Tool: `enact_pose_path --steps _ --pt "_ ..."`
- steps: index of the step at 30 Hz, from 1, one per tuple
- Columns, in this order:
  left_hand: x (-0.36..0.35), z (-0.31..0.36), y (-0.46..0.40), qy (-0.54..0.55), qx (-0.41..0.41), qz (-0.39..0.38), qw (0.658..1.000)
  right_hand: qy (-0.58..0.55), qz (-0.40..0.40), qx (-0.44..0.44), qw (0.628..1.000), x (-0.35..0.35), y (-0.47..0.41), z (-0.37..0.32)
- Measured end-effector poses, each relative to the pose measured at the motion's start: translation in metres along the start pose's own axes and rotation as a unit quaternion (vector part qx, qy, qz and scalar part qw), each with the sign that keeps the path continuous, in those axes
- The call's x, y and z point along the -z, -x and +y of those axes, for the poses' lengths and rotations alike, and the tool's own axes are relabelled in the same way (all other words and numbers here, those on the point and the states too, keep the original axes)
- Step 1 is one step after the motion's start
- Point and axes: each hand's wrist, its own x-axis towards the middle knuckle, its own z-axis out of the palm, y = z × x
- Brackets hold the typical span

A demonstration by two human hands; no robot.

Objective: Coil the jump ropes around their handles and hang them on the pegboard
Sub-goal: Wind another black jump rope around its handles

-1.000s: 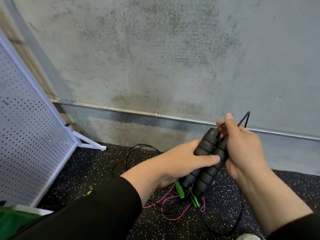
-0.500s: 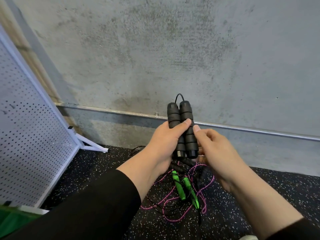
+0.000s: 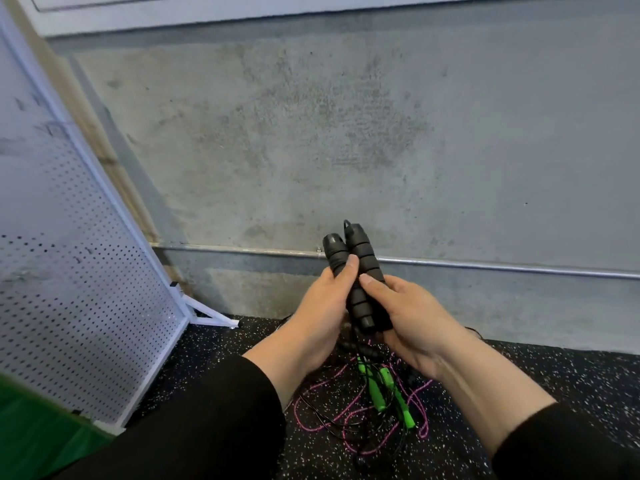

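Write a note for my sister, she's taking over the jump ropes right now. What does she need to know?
Left hand: grips the two black handles, thumb across them.
Right hand: holds the same pair lower down, thumb on the front.
The handles are side by side, upright, in front of the concrete wall; their black cord hangs to the floor.
A rope with green handles and pink cord lies tangled on the floor below the hands.
Pegboard stands at the left; nothing visibly hangs on it.
Done: black handles gathered together.
Left: wind the cord around them, hang it, then do the other rope.
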Motion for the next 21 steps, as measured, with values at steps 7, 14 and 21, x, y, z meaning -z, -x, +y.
enact_pose_path --steps 7,14,21 --pt "0.0 0.028 0.015 0.033 0.022 -0.016 0.999 0.014 -0.049 -0.002 0.999 0.007 0.024 -0.01" --pt "-0.017 0.033 0.01 0.015 -0.021 -0.028 0.999 0.027 -0.057 0.005 0.998 0.012 0.025 -0.019" --pt "-0.012 0.03 -0.006 0.048 0.047 -0.05 0.997 0.064 -0.06 0.002 0.996 0.016 0.02 -0.018"
